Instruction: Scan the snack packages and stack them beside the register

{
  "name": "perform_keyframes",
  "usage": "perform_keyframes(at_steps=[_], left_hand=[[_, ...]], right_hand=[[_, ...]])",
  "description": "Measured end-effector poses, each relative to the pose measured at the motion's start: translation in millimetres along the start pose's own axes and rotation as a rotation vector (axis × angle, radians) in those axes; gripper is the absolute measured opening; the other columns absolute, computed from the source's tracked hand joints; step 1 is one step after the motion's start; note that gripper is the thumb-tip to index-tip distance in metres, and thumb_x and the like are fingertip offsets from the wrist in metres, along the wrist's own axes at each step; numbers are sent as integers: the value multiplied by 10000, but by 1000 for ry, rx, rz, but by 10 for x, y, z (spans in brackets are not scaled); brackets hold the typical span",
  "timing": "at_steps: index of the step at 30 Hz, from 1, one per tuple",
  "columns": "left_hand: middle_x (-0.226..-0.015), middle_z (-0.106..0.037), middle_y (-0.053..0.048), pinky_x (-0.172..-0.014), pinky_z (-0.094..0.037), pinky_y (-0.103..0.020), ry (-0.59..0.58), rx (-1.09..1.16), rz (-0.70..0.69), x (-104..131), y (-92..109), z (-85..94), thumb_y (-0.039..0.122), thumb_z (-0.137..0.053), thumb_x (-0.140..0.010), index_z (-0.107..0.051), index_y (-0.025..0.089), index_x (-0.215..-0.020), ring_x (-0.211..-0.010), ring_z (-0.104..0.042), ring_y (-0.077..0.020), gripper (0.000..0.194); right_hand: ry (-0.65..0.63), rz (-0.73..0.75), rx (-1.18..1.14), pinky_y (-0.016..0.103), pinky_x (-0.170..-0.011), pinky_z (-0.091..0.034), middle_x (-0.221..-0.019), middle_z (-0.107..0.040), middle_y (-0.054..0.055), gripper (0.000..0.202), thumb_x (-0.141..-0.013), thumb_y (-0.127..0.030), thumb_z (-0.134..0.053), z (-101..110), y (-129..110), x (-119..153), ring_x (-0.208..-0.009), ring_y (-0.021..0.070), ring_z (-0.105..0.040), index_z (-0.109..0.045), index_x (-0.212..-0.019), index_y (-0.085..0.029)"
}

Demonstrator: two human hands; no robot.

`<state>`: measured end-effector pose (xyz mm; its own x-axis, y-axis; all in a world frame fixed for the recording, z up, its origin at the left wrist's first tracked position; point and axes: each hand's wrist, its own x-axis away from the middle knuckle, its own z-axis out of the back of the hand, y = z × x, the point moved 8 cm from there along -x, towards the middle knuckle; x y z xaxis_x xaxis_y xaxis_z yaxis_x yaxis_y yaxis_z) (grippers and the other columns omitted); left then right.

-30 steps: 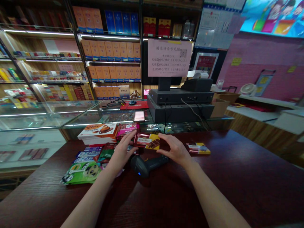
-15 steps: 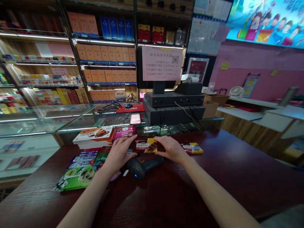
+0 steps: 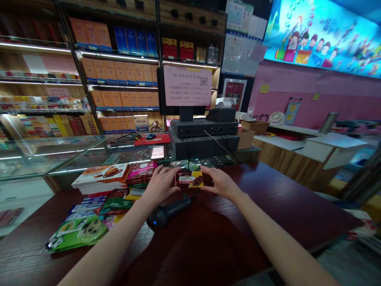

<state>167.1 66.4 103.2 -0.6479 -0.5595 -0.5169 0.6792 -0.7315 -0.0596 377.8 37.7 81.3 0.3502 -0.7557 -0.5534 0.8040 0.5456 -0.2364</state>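
Observation:
A chocolate bar (image 3: 189,179) in a brown and yellow wrapper lies crosswise between my hands. My left hand (image 3: 162,184) has its fingers and thumb around the bar's left end. My right hand (image 3: 222,183) spans the right end, thumb on the near side and fingers on the far side. My fingers hide both ends, so I cannot tell whether another bar lies under it. Just in front of the bar, a dark barcode scanner (image 3: 168,212) rests on the brown table (image 3: 214,246), its blue light on.
Left of my hands sit an orange-and-white box (image 3: 101,176), pink packets (image 3: 141,171) and a green panda-faced snack bag (image 3: 77,234) among other packets. A cash register (image 3: 205,137) stands on the glass counter (image 3: 80,157) behind. Shelves of boxed goods line the back.
The view has swung right, so the surroundings sit further left. The second bar, seen right of my right hand before, is no longer visible there. My hands still flank the brown and yellow bar.

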Motion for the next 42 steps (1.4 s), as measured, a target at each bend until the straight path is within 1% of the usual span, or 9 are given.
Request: perform_keyframes(at_steps=[3, 10, 14, 20, 23, 28, 33, 36, 42], left_hand=[[-1225, -689, -100, -1106, -331, -463, -4, 15, -11, -140, 163, -91, 393, -769, -777, -463, 233, -1397, -1162, -592, -265, 709], [-1188, -702, -116, -1107, -303, -474, -108, 46, -15, -432, 490, -358, 395, -739, -792, -467, 209, -1393, -1163, -595, -291, 685], [-1185, -701, -119, -1101, -306, -474, -134, 62, -26, -551, 634, -529, 407, -740, -791, -458, 202, -1395, -1171, -592, -296, 697], [-1201, -692, -137, -1112, -301, -469, -192, 131, -1, -672, 814, -755, 413, -770, -770, -462, 183, -1386, -1190, -585, -298, 726], [-1199, -692, -142, -1107, -306, -472, -216, 149, 9, -714, 901, -851, 417, -767, -774, -467, 173, -1378, -1181, -592, -302, 718], [-1206, -692, -130, -1109, -306, -458, -250, 173, 28, -759, 1008, -1017, 420, -744, -801, -453, 187, -1376, -1198, -587, -291, 686], [-1230, -685, -126, -1101, -309, -455, -271, 186, 51, -788, 1060, -1149, 436, -716, -824, -448, 206, -1360, -1205, -586, -288, 642], [-1225, -689, -117, -1107, -301, -451, -273, 194, 56, -798, 1078, -1208, 441, -712, -827, -442, 213, -1361, -1204, -587, -282, 641], [-1207, -690, -116, -1103, -306, -449, -264, 202, 69, -826, 1092, -1276, 454, -710, -824, -443, 212, -1369, -1181, -596, -282, 653]], right_hand=[[-5, -30, 21, 492, -1026, -487, -1318, -642, 99, 762, -801, -416, -767, 121, 141, 94, -1169, 297, -614, -429, -1470, -277], [-57, -82, 119, 449, -971, -520, -1280, -630, 129, 792, -785, -368, -770, 317, 421, 298, -1108, 283, -629, -419, -1485, -251], [-94, -115, 144, 446, -980, -512, -1253, -639, 133, 804, -791, -379, -763, 362, 596, 395, -1117, 283, -630, -405, -1495, -232], [-153, -203, 154, 448, -991, -497, -1247, -665, 115, 876, -757, -413, -787, 394, 876, 547, -1129, 288, -636, -371, -1512, -254], [-176, -237, 147, 440, -999, -487, -1254, -675, 116, 882, -774, -439, -767, 403, 994, 620, -1154, 289, -630, -345, -1526, -254], [-222, -281, 145, 424, -1000, -471, -1241, -692, 99, 904, -766, -400, -762, 392, 1162, 716, -1180, 291, -612, -317, -1539, -256], [-270, -321, 166, 431, -1007, -460, -1269, -681, 97, 923, -771, -457, -735, 377, 1302, 757, -1205, 302, -591, -288, -1550, -240], [-284, -332, 161, 428, -1007, -455, -1284, -673, 89, 923, -774, -461, -721, 365, 1360, 764, -1207, 300, -588, -273, -1554, -257], [-301, -349, 125, 415, -1008, -444, -1299, -669, 73, 941, -757, -410, -722, 343, 1437, 780, -1205, 293, -586, -251, -1561, -281]])
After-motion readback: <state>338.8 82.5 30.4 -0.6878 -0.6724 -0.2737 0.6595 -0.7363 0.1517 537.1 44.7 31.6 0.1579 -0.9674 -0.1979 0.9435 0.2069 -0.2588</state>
